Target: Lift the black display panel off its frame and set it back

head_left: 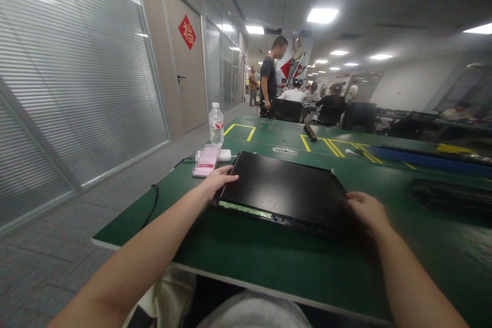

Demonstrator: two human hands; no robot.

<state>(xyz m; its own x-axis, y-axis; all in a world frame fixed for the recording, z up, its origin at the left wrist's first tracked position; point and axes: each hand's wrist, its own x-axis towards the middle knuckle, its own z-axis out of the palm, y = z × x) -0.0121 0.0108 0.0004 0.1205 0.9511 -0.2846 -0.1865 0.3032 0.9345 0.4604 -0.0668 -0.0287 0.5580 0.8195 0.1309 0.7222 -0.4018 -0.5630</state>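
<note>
A flat black LCD panel (284,187) is in front of me, a green circuit board strip (246,209) running along its near edge. My left hand (220,182) grips the panel's left edge, thumb on top and fingers partly hidden. At the opposite edge, my right hand (368,210) is closed on the right side, its fingertips mostly out of sight underneath. Whether the panel rests on the green table (269,261) or is slightly raised, I cannot tell. Close beyond my left hand lie a phone (206,160) with a pink screen and a small white case (224,155).
A water bottle (216,125) stands at the table's far left. Farther back are a dark slotted bar (310,132) and yellow tape markings (333,147). A blue tray (430,159) and a dark long part (449,195) lie to the right. A person (269,79) stands beyond the table.
</note>
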